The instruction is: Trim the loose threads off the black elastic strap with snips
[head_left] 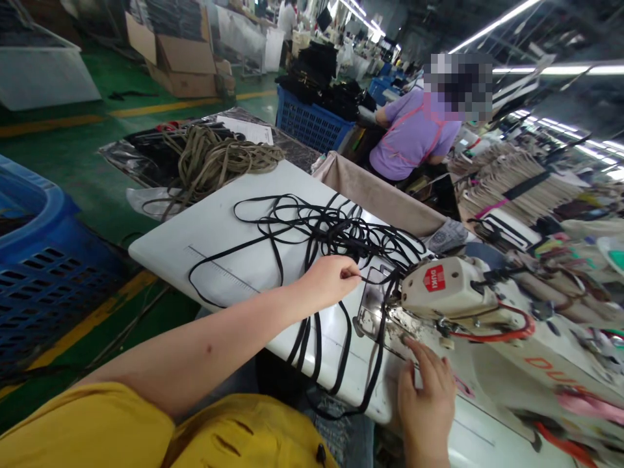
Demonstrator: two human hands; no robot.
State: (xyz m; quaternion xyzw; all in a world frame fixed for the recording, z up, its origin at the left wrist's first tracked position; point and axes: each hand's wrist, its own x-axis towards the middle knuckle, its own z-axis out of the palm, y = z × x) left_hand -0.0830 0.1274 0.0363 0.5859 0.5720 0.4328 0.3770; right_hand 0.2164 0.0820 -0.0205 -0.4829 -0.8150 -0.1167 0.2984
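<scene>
My left hand [336, 278] is closed in a pinch on a narrow black cord [373, 281] that runs towards the needle area of a sewing machine [439, 286]. A tangled heap of the same black cord [341, 231] lies on the white table [205, 237] behind that hand, with several loops hanging over the front edge. My right hand [428, 383] rests low in front of the machine, fingers stretched out and apart, its fingertips close to the metal plate [390, 325]. Nothing shows in the right hand.
Olive-coloured cords [214, 156] lie bundled at the table's far left corner. A blue basket [53, 260] stands at left, and another blue basket [312, 120] holds dark items. A cloth-lined bin [375, 195] borders the table's back. A person in a purple shirt [409, 130] sits beyond.
</scene>
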